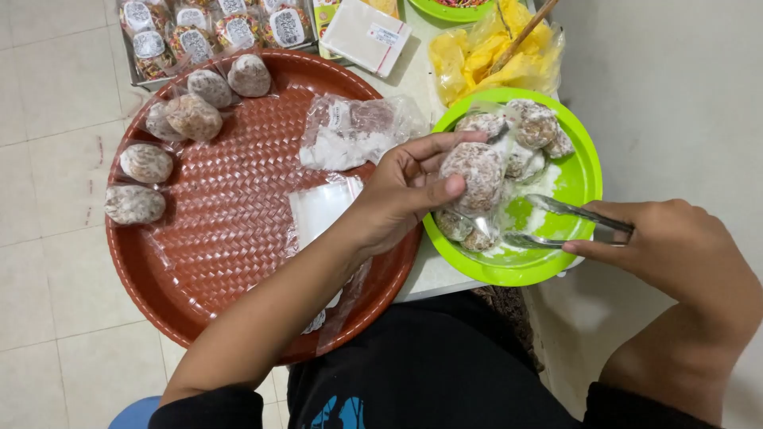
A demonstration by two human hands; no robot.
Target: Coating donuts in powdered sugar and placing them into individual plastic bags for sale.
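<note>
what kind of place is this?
Probably a home or small food-prep spot where snacks get packed by hand. A green plate holds powder-coated balls, wrapped ones line the brown tray, and the left hand holds a ball while the right hand holds tongs.

The round tray (pixel 230 262) is reddish-brown with a woven basket-weave pattern. Just right of it, the plate (pixel 584 171) is bright lime green, streaked with white powder. The sweet balls (pixel 481 171) on the plate are brown, dusted white — speckled. Beyond the plate, crumpled plastic (pixel 477 59) is yellow.
</note>
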